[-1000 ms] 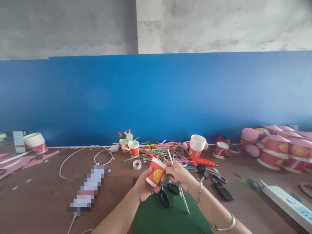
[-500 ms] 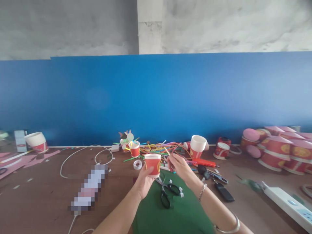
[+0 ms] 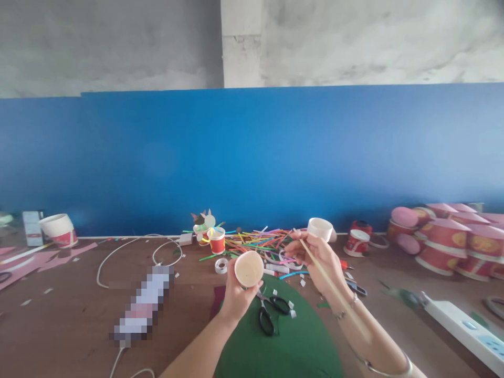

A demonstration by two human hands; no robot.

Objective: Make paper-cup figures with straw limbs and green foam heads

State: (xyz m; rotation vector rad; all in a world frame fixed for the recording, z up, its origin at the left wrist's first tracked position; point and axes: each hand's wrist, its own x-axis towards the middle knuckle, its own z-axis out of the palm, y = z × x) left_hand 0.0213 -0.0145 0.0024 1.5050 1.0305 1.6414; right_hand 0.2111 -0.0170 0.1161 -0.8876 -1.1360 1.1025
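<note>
My left hand [image 3: 236, 294] is closed around a paper cup [image 3: 249, 269], its open mouth tilted toward me so the pale inside shows. To its right, my right hand [image 3: 318, 257] pinches a long, thin, pale stick [image 3: 323, 270] that slants down across the wrist, its lower end blurred. The stick and the cup are apart. Below the hands, black-handled scissors [image 3: 268, 310] rest partly open on a dark green sheet [image 3: 299, 336]. A roll of white tape [image 3: 221, 266] lies left of the cup.
Colourful thin strips [image 3: 252, 241] are heaped at the back beside a red cup [image 3: 216, 241]. Stacked red cups [image 3: 444, 241] with pink tops stand at the right, behind a white power strip [image 3: 464, 325]. A white cable [image 3: 103, 262] curls at the left.
The cup in my left hand has tipped from upright so its mouth faces me. My right hand has moved right with the stick, which now shows along its length.
</note>
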